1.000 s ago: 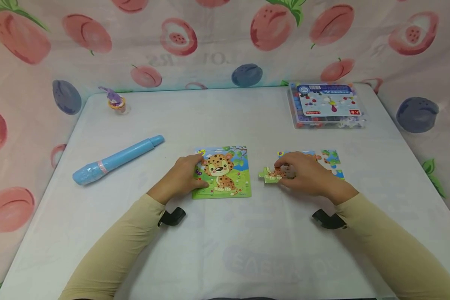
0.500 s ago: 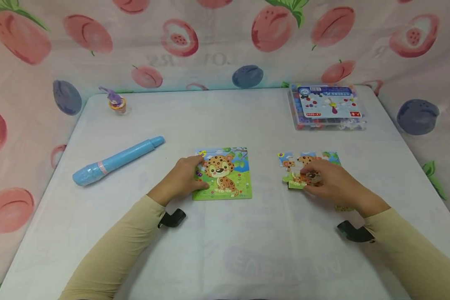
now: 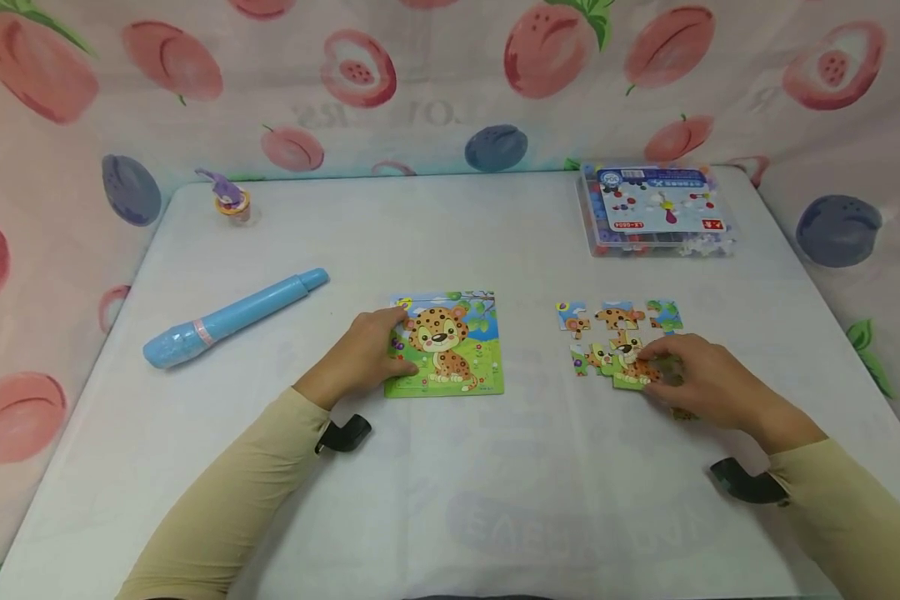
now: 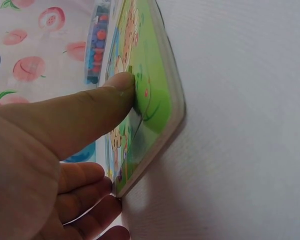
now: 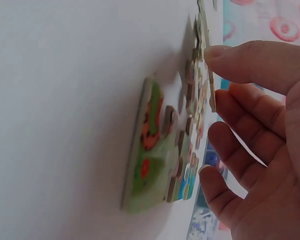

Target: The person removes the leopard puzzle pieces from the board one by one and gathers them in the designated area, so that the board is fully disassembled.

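The square puzzle board with a leopard cub picture lies flat on the table. My left hand holds its left side, the thumb on the printed face and the other fingers along the edge. To the right, my right hand pinches a puzzle piece showing the cub's spotted body and paws. The right wrist view shows that piece edge-on between thumb and fingers, raised over loose puzzle pieces. A green corner piece lies on the table below it. The hand hides some pieces.
A clear plastic box of coloured parts stands at the back right. On the left lie a blue microphone-shaped tube and, behind it, a small purple-topped toy. A fruit-print cloth hangs behind the white table.
My right hand has moved right and toward me, carrying the puzzle piece from beside the loose pieces to over their near side. The left hand stays on the board.
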### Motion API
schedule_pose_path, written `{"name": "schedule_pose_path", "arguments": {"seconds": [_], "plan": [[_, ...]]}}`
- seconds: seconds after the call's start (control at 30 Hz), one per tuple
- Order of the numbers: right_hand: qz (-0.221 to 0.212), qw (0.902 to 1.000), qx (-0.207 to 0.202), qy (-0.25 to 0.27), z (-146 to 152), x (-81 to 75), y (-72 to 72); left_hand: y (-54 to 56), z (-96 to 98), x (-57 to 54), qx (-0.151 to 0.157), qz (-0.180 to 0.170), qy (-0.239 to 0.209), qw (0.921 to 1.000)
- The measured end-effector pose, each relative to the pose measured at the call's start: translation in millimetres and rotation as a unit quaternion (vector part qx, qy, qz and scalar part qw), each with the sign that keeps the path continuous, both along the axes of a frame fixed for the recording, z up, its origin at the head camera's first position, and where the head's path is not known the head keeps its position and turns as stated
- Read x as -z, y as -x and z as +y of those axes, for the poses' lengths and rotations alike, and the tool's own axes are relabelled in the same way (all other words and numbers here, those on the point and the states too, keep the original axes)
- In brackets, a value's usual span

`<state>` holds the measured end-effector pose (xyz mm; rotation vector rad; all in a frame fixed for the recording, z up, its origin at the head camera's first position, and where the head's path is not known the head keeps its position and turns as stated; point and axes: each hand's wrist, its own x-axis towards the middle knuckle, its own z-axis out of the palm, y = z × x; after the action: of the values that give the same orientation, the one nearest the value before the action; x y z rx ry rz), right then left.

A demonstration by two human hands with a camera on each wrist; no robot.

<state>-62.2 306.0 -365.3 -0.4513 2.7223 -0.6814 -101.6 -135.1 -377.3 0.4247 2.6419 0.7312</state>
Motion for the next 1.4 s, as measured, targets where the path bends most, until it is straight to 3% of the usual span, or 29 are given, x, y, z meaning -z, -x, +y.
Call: {"name": "schedule_pose_path", "arguments": {"seconds": [0.83,1.4], "plan": [[-0.002,0.9997,-0.014,-0.021,11.0,5.0,-18.3,-1.8,-0.1,-3.4,-0.003,-0.004,0.004,1.0000],[0.019,0.9992,-0.023,-0.025,9.7,7.5,-20.3,-1.8,-0.2,-1.8,-0.010,-0.015,0.004,0.9998]]}}
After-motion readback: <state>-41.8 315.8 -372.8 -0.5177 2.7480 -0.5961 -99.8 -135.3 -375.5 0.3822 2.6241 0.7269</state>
